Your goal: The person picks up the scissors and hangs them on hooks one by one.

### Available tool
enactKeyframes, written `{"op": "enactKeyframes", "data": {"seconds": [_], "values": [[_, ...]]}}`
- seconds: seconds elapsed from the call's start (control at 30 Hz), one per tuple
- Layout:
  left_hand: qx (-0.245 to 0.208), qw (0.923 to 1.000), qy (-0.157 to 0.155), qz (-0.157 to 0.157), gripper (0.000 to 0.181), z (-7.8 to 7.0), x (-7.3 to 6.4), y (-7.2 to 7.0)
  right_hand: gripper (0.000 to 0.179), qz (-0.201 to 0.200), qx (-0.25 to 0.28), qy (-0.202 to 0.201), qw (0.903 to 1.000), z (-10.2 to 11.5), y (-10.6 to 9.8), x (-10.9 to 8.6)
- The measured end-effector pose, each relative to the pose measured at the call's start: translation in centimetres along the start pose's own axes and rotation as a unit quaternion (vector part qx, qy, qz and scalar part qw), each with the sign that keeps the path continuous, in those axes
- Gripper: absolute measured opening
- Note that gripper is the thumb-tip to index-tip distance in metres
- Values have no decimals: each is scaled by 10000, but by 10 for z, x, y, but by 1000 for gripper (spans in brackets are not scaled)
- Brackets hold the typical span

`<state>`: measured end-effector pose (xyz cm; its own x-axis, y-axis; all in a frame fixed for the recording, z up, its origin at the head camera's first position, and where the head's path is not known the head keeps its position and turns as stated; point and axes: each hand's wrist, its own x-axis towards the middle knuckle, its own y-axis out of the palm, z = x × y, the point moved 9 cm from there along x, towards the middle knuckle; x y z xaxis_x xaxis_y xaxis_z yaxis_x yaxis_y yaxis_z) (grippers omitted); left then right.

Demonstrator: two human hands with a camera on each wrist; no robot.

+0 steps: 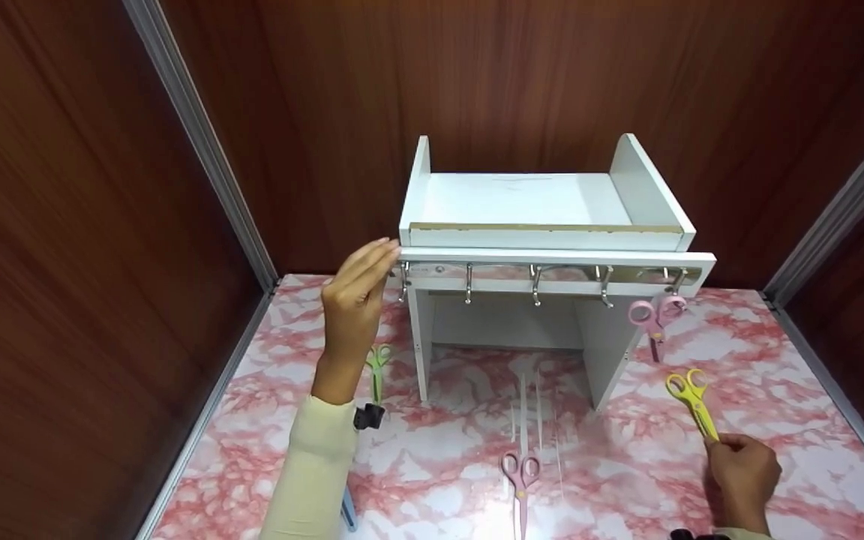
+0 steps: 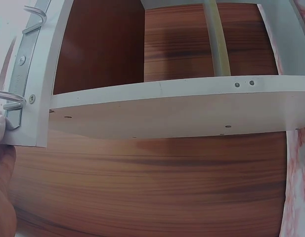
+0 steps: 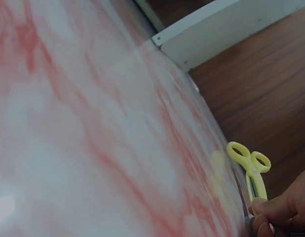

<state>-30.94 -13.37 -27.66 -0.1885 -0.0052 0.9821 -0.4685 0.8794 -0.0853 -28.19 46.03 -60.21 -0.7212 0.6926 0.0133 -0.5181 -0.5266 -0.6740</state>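
Note:
My left hand (image 1: pixel 357 292) holds the left end of the hook rail (image 1: pixel 552 271) on a white shelf unit (image 1: pixel 552 238), thumb at the front and fingers behind. Metal hooks line that rail. From the rightmost hook hang pink scissors (image 1: pixel 655 319) by a handle loop. Low on the right, my right hand (image 1: pixel 743 469) pinches yellow scissors (image 1: pixel 694 401) by the blade end, the handle loops pointing up and away. In the right wrist view the same yellow scissors (image 3: pixel 253 170) stand out beyond the thumb and fingers, which hide most of the blades.
Green scissors (image 1: pixel 377 367) lie left of the unit, close to my left forearm. Mauve scissors (image 1: pixel 520 484) lie on the marbled tabletop (image 1: pixel 447 435) at the front. A blue object (image 1: pixel 348 510) shows partly behind the left sleeve. Brown wood panels (image 1: pixel 522 82) enclose the table.

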Motion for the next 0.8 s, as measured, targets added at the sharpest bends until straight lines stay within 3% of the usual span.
{"op": "enactKeyframes", "data": {"seconds": [0.53, 0.8], "values": [[2, 10000, -39, 70, 26, 3, -2, 2, 25, -280, 332, -176, 9989, 8, -11, -13], [40, 10000, -40, 47, 26, 3, -2, 0, 29, -185, 568, 188, 9980, 4, -11, -18]]}}
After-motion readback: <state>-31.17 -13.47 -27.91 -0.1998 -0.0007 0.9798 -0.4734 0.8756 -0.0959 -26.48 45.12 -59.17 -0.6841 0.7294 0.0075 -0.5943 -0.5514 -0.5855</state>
